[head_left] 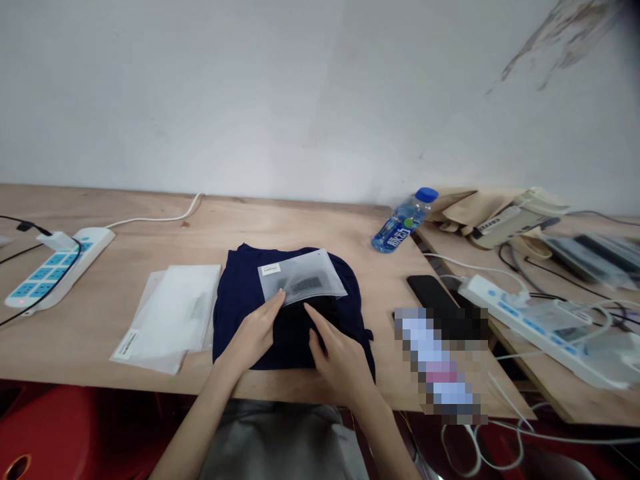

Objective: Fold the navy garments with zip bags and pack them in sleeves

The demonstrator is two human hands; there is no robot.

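A frosted zip bag [300,270] with a small white label lies tilted on a folded navy cloth [240,293]. Black folded cloth [295,327] sits at the bag's near edge, and part of it seems to be inside the opening. My left hand [255,333] has its fingers closed at the left corner of that opening, on the bag's edge. On the other side, my right hand [337,350] holds the black cloth, index finger stretched to the bag's edge and thumb bent nearer me. Its remaining fingers are hidden.
Left of the navy cloth lies a stack of frosted bags [170,313]. Power strips [75,267] with cables stand at both sides. To the right are a blue-capped bottle [400,223], a black phone [430,293], a blurred-out device [440,367] and a beige cup [520,217].
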